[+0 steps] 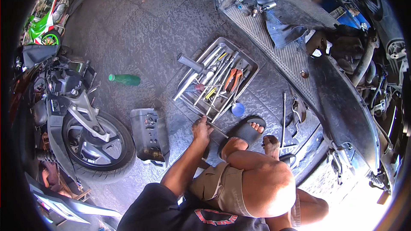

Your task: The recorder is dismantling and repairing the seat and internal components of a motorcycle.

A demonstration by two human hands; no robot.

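Observation:
My left hand [201, 129] is closed around a thin metal rod [219, 131] at the near edge of a grey metal tray [251, 60]. One end of the rod sticks out toward my sandalled foot [246, 131]. Inside the tray lies a jumble of screwdrivers, wrenches and orange-handled pliers [231, 80]. A grey cylinder [190, 63] rests across its left rim, and a round blue piece [238, 109] is at its near right corner. Beyond my knee, my right hand [271, 146] has its fingers curled; anything inside them is hidden. A long metal bar [284, 119] lies beside it.
A scooter with a ridged footboard [295, 66] stands along the right, a blue cloth [282, 30] draped on it. To the left are a motorcycle wheel [96, 145], a black plastic part [150, 137] and a green bottle [124, 79] lying on the tiled floor.

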